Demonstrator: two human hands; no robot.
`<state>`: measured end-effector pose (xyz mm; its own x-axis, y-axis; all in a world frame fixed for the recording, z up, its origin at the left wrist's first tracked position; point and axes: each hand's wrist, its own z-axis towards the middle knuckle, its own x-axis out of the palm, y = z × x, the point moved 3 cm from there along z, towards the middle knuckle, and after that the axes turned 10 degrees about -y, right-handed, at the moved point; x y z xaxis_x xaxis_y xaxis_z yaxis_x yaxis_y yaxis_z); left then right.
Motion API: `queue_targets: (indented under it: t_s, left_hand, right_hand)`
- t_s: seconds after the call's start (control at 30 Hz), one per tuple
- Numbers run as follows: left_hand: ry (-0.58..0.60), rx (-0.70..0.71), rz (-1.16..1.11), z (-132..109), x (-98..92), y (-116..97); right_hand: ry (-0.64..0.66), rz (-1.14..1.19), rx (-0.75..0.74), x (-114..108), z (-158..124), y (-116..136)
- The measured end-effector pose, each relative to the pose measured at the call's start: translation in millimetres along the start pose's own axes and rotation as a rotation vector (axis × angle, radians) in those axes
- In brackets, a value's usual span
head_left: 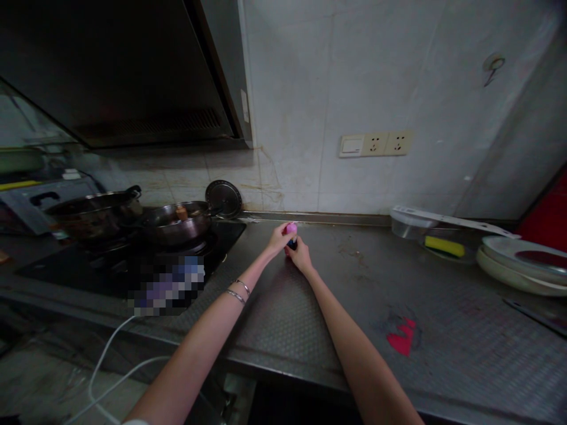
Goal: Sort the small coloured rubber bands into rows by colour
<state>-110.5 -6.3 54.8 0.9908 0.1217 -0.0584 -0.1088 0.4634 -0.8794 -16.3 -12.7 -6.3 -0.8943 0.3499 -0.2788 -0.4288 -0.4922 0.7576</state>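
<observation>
A small dark bottle with a pink top (291, 228) is between my hands, near the back of the metal counter (274, 307). My left hand (279, 239) is closed around its upper part, by the pink top. Lower down, my right hand (300, 255) grips the dark body, hiding much of it. The bottle looks upright, but my fingers cover its base, so I cannot tell whether it touches the counter. Two silvery bracelets (237, 292) circle my left forearm.
Left of my arms, a stove (221, 242) carries two metal pans (177, 223). A round perforated metal disc (224, 199) leans on the wall. At right are a clear container (410, 223), a yellow sponge (444, 246) and stacked dishes (496, 265). A red sticker (402, 337) marks the counter.
</observation>
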Motion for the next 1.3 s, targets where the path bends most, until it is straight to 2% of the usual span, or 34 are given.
queue_targets:
  t_s: [0.3,0.9,1.07,1.3]
  left_hand:
    - [-0.02,-0.031,-0.084,-1,-4.3,5]
    - [-0.094,-0.014,-0.001,-1,-3.5,2]
    - [-0.201,0.023,0.013,-1,-0.5,8]
    - [-0.212,0.109,-0.042,-16,6.5,8]
  right_hand:
    - [-0.027,0.049,-0.022,6,-3,-6]
    - [-0.027,0.049,-0.036,2,-6,-4]
    - [-0.038,0.052,-0.039,4,-6,-6]
    - [-0.052,0.076,-0.051,3,-4,-5]
